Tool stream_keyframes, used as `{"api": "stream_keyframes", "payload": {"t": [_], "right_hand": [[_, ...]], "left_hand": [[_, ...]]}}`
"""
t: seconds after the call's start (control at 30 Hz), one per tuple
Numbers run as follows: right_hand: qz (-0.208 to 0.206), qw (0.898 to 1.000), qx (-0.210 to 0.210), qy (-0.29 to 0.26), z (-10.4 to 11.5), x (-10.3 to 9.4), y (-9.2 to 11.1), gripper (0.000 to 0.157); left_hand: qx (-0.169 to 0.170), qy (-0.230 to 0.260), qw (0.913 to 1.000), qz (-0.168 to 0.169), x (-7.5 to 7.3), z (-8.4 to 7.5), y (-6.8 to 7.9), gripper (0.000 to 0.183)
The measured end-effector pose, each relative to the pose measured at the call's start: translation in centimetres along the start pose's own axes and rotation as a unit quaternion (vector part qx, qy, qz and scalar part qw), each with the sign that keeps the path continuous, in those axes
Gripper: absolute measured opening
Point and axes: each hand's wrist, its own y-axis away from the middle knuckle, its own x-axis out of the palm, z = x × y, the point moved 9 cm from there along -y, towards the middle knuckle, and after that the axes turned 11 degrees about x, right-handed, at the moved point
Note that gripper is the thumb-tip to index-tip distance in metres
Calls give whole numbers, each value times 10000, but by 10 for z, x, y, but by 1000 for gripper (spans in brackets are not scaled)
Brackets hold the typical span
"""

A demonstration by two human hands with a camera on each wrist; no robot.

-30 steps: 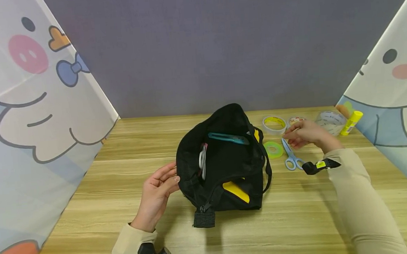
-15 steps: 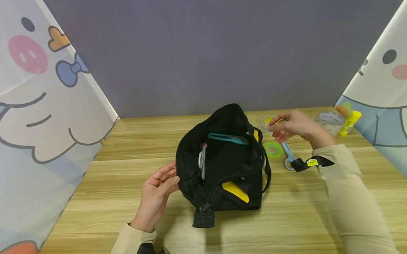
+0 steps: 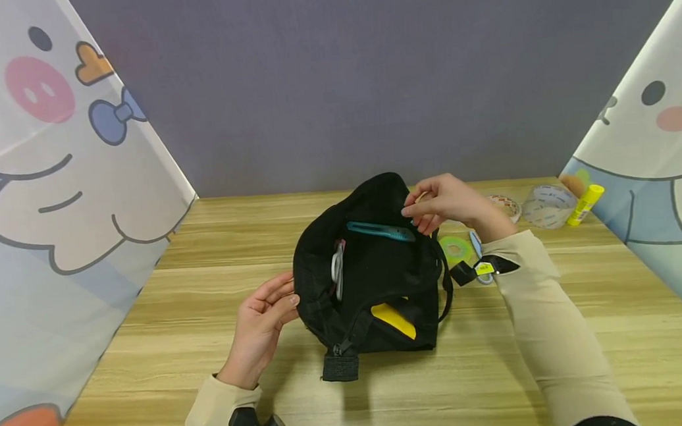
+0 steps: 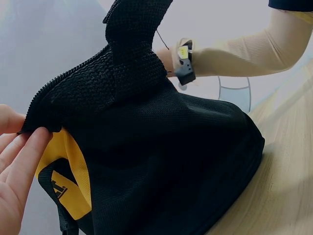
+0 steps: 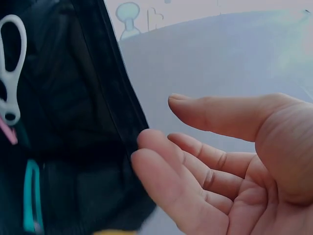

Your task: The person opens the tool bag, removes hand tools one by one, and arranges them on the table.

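A black bag (image 3: 362,264) with yellow patches stands on the table, its mouth spread wide. My left hand (image 3: 262,327) grips the bag's left rim between thumb and fingers; the left wrist view shows the fingers at the zipped edge. Over the right rim is my right hand (image 3: 444,202), thumb held apart from the gently bent fingers (image 5: 161,181), nothing between them. Whether its fingertips touch the rim, I cannot tell. Inside the bag lie a teal utility knife (image 3: 380,231) and a white-handled item (image 5: 11,68), possibly scissors, beside something pink.
Right of the bag lie a green tape roll (image 3: 455,249) and blue scissors (image 3: 477,246), partly covered by my wrist. Farther right are a patterned tape roll (image 3: 507,206), a wide clear tape roll (image 3: 548,206) and a yellow glue stick (image 3: 586,205). A grey panel (image 3: 332,81) stands behind.
My right hand has moved left from beside the scissors, past the tape rolls, to the bag's right rim. It now hides the white tape roll. The left hand stays on the bag.
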Motion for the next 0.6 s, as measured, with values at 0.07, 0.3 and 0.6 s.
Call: {"api": "stream_keyframes", "payload": {"t": [0.07, 0.3, 0.6], "right_hand": [[81, 10000, -54, 16, 5, 8, -6, 27], [364, 9992, -130, 87, 18, 36, -25, 23], [660, 9972, 200, 279, 15, 72, -53, 20]], "left_hand": [[9, 5, 10000, 13, 0, 0, 0, 42], [35, -16, 10000, 34, 1, 0, 0, 43], [16, -58, 10000, 4, 1, 0, 0, 42]]}}
